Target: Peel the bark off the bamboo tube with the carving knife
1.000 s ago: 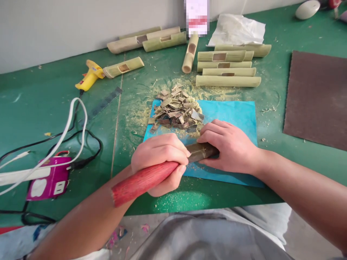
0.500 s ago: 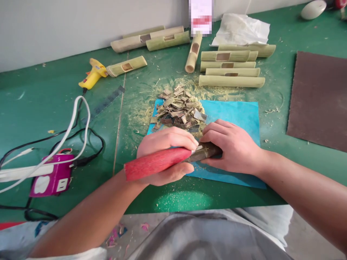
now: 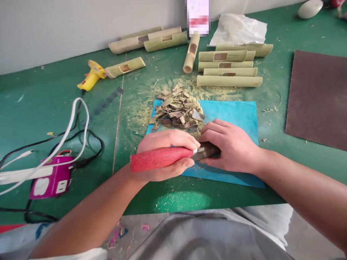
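Observation:
My left hand (image 3: 165, 139) is closed around the wooden red handle of a carving knife (image 3: 161, 159), with the thumb along its near side. Its short metal end meets a dark brown bamboo piece (image 3: 209, 149), which has pale cut marks. My right hand (image 3: 234, 146) grips the far end of that bamboo, its fingers over the top and thumb below. The blade tip is too small to make out. Under both hands lies a blue sheet (image 3: 233, 112). A heap of bamboo chips (image 3: 176, 110) rests on the sheet just beyond my left hand.
Cut bamboo tubes (image 3: 229, 81) with square openings lie at the back. On the left are a yellow glue gun (image 3: 92, 76), a purple power socket (image 3: 52, 177) and looped cables (image 3: 73, 119). A brown sheet (image 3: 317, 101) is at right, a white bag (image 3: 240, 30) behind.
The knife handle has tilted closer to level, its butt end moving up and right. My right hand keeps hold of the bamboo. The whole view has shifted slightly.

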The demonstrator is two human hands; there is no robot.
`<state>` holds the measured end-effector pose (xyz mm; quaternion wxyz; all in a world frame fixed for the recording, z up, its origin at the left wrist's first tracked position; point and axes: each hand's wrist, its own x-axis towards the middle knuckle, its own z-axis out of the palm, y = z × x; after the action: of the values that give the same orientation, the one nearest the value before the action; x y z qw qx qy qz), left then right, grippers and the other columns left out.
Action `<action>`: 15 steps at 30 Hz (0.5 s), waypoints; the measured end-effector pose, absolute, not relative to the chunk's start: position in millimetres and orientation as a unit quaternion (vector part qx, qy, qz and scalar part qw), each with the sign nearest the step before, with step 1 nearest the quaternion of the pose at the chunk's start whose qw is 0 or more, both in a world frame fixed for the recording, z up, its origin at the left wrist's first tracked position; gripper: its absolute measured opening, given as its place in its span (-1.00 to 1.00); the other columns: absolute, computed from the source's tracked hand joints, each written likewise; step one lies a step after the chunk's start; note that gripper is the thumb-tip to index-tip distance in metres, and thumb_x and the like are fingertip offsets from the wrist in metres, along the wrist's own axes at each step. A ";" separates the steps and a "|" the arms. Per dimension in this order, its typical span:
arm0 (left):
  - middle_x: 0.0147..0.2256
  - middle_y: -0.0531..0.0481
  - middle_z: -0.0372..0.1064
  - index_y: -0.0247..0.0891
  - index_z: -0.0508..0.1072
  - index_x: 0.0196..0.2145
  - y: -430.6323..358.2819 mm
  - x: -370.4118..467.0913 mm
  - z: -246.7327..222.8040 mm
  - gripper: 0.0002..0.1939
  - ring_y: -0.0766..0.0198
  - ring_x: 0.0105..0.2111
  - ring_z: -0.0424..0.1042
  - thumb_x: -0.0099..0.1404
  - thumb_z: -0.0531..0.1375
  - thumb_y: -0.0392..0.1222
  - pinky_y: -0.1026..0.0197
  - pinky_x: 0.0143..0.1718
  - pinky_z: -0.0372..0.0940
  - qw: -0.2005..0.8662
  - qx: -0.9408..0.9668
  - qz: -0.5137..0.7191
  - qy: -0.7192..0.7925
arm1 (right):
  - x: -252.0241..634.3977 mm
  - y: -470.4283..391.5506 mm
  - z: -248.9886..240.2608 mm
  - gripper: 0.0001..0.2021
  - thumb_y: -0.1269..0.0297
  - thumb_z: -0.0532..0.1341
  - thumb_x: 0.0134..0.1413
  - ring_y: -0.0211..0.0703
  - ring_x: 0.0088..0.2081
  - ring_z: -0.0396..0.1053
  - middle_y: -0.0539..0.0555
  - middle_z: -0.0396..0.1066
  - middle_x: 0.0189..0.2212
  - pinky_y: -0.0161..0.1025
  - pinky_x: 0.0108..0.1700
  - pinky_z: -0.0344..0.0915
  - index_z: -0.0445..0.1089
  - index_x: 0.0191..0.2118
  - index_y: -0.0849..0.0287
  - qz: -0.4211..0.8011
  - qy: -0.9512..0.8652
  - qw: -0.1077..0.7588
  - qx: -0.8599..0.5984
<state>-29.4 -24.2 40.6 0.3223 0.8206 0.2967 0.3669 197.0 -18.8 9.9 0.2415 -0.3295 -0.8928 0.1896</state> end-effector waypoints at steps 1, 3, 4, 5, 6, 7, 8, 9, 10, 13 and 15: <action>-0.26 -0.04 0.61 -0.19 0.53 -0.23 -24.1 -29.4 40.6 -0.85 0.23 -0.24 0.60 0.29 0.30 -0.10 0.19 -0.14 0.53 0.324 0.817 0.371 0.299 | 197.1 -18.6 10.1 -0.76 0.17 0.34 0.05 -0.03 -0.26 0.31 0.16 0.47 -0.25 -0.12 -0.27 0.27 0.44 -0.24 0.23 0.191 -0.893 0.240 -0.330; -0.26 -0.04 0.60 -0.18 0.53 -0.22 -24.3 -29.2 40.2 -0.84 0.23 -0.24 0.60 0.29 0.30 -0.08 0.18 -0.14 0.53 0.326 0.814 0.376 0.301 | 197.0 -18.5 10.5 -0.76 0.19 0.34 0.03 -0.03 -0.25 0.32 0.16 0.47 -0.25 -0.12 -0.27 0.27 0.44 -0.24 0.23 0.193 -0.892 0.238 -0.332; -0.25 -0.04 0.60 -0.18 0.53 -0.22 -24.4 -29.1 39.8 -0.84 0.23 -0.24 0.60 0.30 0.29 -0.08 0.18 -0.14 0.53 0.327 0.813 0.377 0.300 | 196.9 -18.5 10.6 -0.77 0.20 0.35 0.02 -0.03 -0.26 0.32 0.16 0.48 -0.25 -0.12 -0.27 0.27 0.44 -0.24 0.23 0.193 -0.893 0.237 -0.332; -0.25 -0.04 0.60 -0.18 0.53 -0.22 -24.4 -28.9 39.6 -0.84 0.23 -0.24 0.60 0.30 0.29 -0.07 0.18 -0.14 0.53 0.328 0.813 0.376 0.299 | 196.6 -18.5 10.6 -0.77 0.20 0.35 0.01 -0.04 -0.26 0.32 0.16 0.48 -0.25 -0.13 -0.27 0.27 0.44 -0.24 0.23 0.192 -0.893 0.237 -0.332; -0.25 -0.03 0.60 -0.18 0.53 -0.23 -24.3 -28.6 39.4 -0.84 0.24 -0.24 0.60 0.29 0.30 -0.08 0.18 -0.14 0.52 0.327 0.815 0.375 0.297 | 196.4 -18.6 10.5 -0.77 0.20 0.35 0.01 -0.04 -0.27 0.32 0.16 0.48 -0.25 -0.13 -0.27 0.27 0.43 -0.25 0.23 0.192 -0.893 0.237 -0.332; -0.25 -0.03 0.60 -0.18 0.52 -0.23 -24.0 -28.5 39.4 -0.85 0.24 -0.24 0.60 0.29 0.30 -0.09 0.19 -0.14 0.52 0.325 0.817 0.373 0.296 | 196.2 -18.7 10.3 -0.76 0.20 0.35 0.00 -0.04 -0.27 0.32 0.16 0.48 -0.25 -0.12 -0.27 0.27 0.43 -0.25 0.23 0.192 -0.893 0.236 -0.332; -0.25 -0.03 0.60 -0.19 0.52 -0.24 -23.5 -28.4 39.6 -0.87 0.25 -0.24 0.60 0.28 0.31 -0.12 0.19 -0.14 0.52 0.321 0.818 0.373 0.297 | 196.0 -18.8 10.1 -0.76 0.20 0.35 0.00 -0.04 -0.27 0.32 0.16 0.48 -0.25 -0.12 -0.27 0.27 0.43 -0.25 0.23 0.193 -0.892 0.237 -0.333; -0.26 -0.03 0.60 -0.19 0.52 -0.24 -22.8 -28.4 40.0 -0.88 0.25 -0.24 0.60 0.27 0.31 -0.15 0.20 -0.14 0.51 0.321 0.818 0.373 0.298 | 196.0 -18.9 9.7 -0.76 0.20 0.35 0.00 -0.04 -0.26 0.32 0.16 0.48 -0.25 -0.12 -0.27 0.27 0.43 -0.24 0.22 0.194 -0.892 0.237 -0.333; -0.26 -0.03 0.60 -0.19 0.52 -0.24 -21.9 -28.5 40.6 -0.89 0.25 -0.24 0.60 0.26 0.32 -0.18 0.20 -0.14 0.51 0.325 0.818 0.373 0.295 | 196.0 -19.0 9.4 -0.77 0.20 0.34 0.01 -0.03 -0.26 0.32 0.16 0.48 -0.25 -0.12 -0.27 0.27 0.43 -0.24 0.22 0.195 -0.891 0.238 -0.333; -0.23 -0.07 0.60 -0.21 0.53 -0.25 -18.5 -29.0 42.4 -0.87 0.23 -0.23 0.60 0.22 0.35 -0.24 0.18 -0.14 0.52 0.362 0.822 0.356 0.259 | 196.7 -19.1 9.1 -0.79 0.19 0.31 0.06 -0.03 -0.24 0.32 0.18 0.47 -0.24 -0.12 -0.26 0.26 0.42 -0.24 0.22 0.196 -0.891 0.240 -0.330; -0.23 -0.08 0.59 -0.20 0.53 -0.25 -17.0 -28.4 43.1 -0.85 0.20 -0.24 0.60 0.20 0.37 -0.24 0.16 -0.16 0.54 0.378 0.826 0.342 0.241 | 197.2 -19.1 9.4 -0.79 0.18 0.29 0.09 -0.03 -0.25 0.31 0.18 0.47 -0.24 -0.12 -0.26 0.26 0.41 -0.25 0.21 0.198 -0.892 0.238 -0.328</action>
<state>-28.4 -17.0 43.1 0.3783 0.8257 0.2412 0.3419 197.2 -19.1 9.4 0.2378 -0.3285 -0.8924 0.1978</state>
